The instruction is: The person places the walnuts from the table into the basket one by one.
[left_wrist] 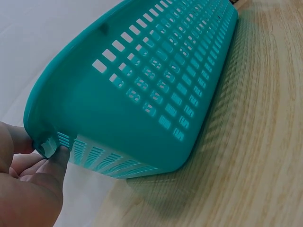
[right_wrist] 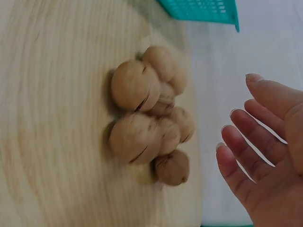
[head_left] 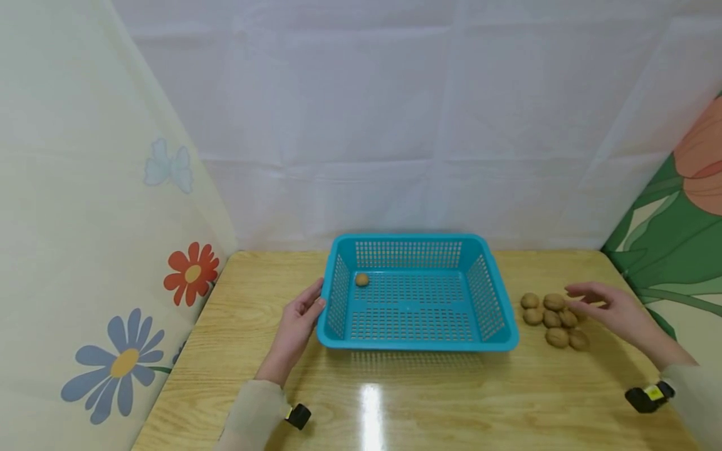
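Observation:
A blue-green plastic basket (head_left: 417,346) with perforated walls stands in the middle of the table. One walnut (head_left: 362,280) lies inside it, near the back left corner. My left hand (head_left: 300,318) grips the basket's left rim, thumb and fingers pinching the edge, as the left wrist view shows at close range. Right of the basket, several walnuts (head_left: 551,319) lie in a loose cluster. At their right side hovers my right hand (head_left: 612,311), its fingers extended and apart. In the right wrist view nothing is between those fingers, and the walnuts (right_wrist: 135,137) lie beyond the fingertips.
The wooden table (head_left: 429,401) ends at a white cloth backdrop (head_left: 361,125) behind the basket. Flower-printed panels (head_left: 73,250) stand along the left and right sides. Both wrists carry small black cameras (head_left: 298,416).

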The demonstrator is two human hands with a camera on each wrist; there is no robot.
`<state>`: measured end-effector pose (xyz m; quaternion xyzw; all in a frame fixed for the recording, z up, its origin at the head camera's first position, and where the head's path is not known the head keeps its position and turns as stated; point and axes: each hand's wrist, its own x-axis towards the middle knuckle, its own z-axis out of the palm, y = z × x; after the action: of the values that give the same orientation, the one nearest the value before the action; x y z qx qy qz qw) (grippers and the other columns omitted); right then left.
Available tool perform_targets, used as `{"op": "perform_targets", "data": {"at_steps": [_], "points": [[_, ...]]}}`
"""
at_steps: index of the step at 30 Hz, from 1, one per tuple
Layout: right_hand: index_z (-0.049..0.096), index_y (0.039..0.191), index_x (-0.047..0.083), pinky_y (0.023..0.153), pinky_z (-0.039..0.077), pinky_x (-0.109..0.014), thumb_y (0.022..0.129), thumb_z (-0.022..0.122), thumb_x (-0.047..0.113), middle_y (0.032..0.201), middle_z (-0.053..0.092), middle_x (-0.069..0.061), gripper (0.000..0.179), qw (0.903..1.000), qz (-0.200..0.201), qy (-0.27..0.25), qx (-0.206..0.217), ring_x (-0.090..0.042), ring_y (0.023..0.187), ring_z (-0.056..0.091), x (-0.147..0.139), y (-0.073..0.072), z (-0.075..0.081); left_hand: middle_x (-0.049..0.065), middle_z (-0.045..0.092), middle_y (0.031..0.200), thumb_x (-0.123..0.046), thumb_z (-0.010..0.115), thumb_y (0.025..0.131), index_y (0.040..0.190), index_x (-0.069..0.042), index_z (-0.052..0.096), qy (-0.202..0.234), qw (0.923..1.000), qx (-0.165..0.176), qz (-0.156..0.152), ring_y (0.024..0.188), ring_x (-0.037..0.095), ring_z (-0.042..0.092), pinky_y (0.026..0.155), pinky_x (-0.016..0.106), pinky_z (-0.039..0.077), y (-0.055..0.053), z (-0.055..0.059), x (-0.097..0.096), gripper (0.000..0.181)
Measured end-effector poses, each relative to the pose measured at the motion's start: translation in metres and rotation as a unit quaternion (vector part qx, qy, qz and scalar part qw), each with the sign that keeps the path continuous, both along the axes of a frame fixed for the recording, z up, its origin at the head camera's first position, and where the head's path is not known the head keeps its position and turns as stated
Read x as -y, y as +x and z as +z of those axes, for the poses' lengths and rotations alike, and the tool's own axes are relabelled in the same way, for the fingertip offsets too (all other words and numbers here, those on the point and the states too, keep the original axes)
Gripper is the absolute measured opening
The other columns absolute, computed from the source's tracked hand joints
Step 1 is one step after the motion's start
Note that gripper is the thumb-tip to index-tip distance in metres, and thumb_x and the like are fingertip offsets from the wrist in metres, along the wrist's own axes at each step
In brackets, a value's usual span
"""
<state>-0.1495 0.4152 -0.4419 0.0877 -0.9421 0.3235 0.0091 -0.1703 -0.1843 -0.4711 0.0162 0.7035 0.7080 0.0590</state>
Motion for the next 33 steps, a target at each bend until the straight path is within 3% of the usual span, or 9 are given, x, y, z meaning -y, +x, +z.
{"op": "perform_targets", "data": {"at_steps": [2,5,7,9,12,19,26,33], "points": [[0.063,0.136,-0.002,0.067,0.054,-0.024,0.103,0.068,0.024,0.118,0.062,0.023,0.042,1.0000,-0.005,-0.001,0.001,0.016,0.093,0.051,-0.006,0.001,-0.004,0.013,0.044,0.161,-0.013,0.049,0.112,0.163,-0.007,0.034,-0.001,1.0000,0.000,0.001,0.145,0.028,0.046,0.104,0.025,0.052,0.000,0.000,0.000,0.053],[0.062,0.136,-0.005,0.067,0.054,-0.027,0.102,0.070,0.025,0.120,0.070,0.005,0.046,0.9998,-0.016,0.011,0.006,0.017,0.091,0.050,-0.014,0.001,-0.012,0.013,0.045,0.161,-0.013,0.049,0.112,0.162,-0.007,0.035,-0.004,1.0000,0.000,0.004,0.145,0.028,0.046,0.104,0.025,0.052,0.000,0.000,0.000,0.053],[0.061,0.138,-0.005,0.069,0.055,-0.032,0.103,0.069,0.028,0.125,0.070,-0.016,0.049,0.9992,-0.023,0.027,0.016,0.009,0.093,0.055,-0.018,0.000,-0.017,0.015,0.044,0.161,-0.014,0.049,0.112,0.162,-0.006,0.035,-0.008,0.9999,-0.002,0.006,0.145,0.029,0.046,0.104,0.025,0.052,0.000,0.000,0.000,0.053],[0.060,0.139,-0.006,0.070,0.056,-0.037,0.103,0.069,0.030,0.128,0.066,-0.028,0.052,0.9984,-0.028,0.046,0.019,-0.004,0.094,0.062,-0.022,-0.001,-0.024,0.015,0.045,0.161,-0.013,0.049,0.112,0.162,-0.005,0.035,-0.008,0.9999,-0.002,0.008,0.145,0.030,0.046,0.104,0.025,0.052,-0.001,-0.001,0.000,0.053],[0.057,0.140,-0.008,0.071,0.057,-0.040,0.105,0.065,0.034,0.130,0.063,-0.032,0.056,0.9972,-0.030,0.061,0.030,-0.018,0.095,0.064,-0.030,-0.004,-0.035,0.015,0.045,0.161,-0.013,0.049,0.112,0.162,-0.005,0.035,-0.009,0.9999,-0.003,0.009,0.144,0.030,0.047,0.103,0.026,0.053,-0.001,-0.001,0.000,0.053],[0.061,0.133,-0.010,0.064,0.051,-0.023,0.103,0.069,0.021,0.119,0.066,-0.032,0.044,0.9984,-0.033,0.046,-0.007,0.019,0.084,0.046,-0.040,-0.006,-0.059,0.013,0.044,0.161,-0.014,0.050,0.112,0.162,-0.007,0.036,-0.003,1.0000,-0.001,0.005,0.145,0.028,0.046,0.104,0.025,0.052,-0.001,0.000,0.000,0.053],[0.062,0.134,-0.006,0.064,0.048,-0.019,0.101,0.071,0.019,0.113,0.070,-0.028,0.042,0.9978,-0.031,0.048,-0.033,0.024,0.086,0.042,-0.039,-0.007,-0.062,0.015,0.046,0.160,-0.015,0.051,0.111,0.161,-0.007,0.038,-0.005,0.9999,0.001,0.009,0.144,0.029,0.047,0.104,0.026,0.053,-0.001,0.001,0.001,0.052],[0.061,0.135,-0.008,0.065,0.047,-0.018,0.101,0.071,0.023,0.114,0.069,-0.030,0.047,0.9979,-0.044,0.041,-0.024,0.024,0.086,0.041,-0.039,-0.006,-0.060,0.013,0.045,0.161,-0.015,0.050,0.112,0.162,-0.008,0.037,-0.006,0.9999,0.007,0.005,0.145,0.028,0.047,0.106,0.029,0.051,-0.002,-0.001,0.001,0.052]]}}
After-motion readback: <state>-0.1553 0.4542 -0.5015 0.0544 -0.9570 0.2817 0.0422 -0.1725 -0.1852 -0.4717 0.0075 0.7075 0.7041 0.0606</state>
